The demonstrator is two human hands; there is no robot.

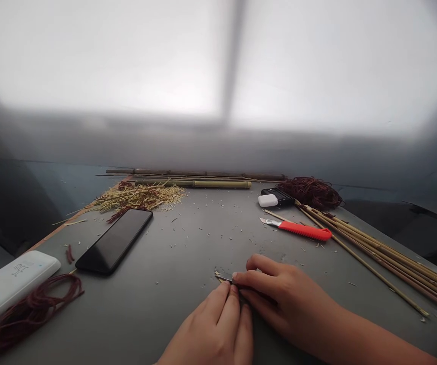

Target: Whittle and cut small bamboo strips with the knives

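Two hands work well inside the table's [180, 253] side edges.

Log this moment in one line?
left hand: holding thin strip | right hand: holding flat metal piece | red cutter: on table

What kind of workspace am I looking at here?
Probably a small handcraft workbench: a red utility knife, a bundle of thin bamboo sticks and a pile of pale shavings lie on the gray tabletop. Whether it is a home or a workshop, I can't tell.
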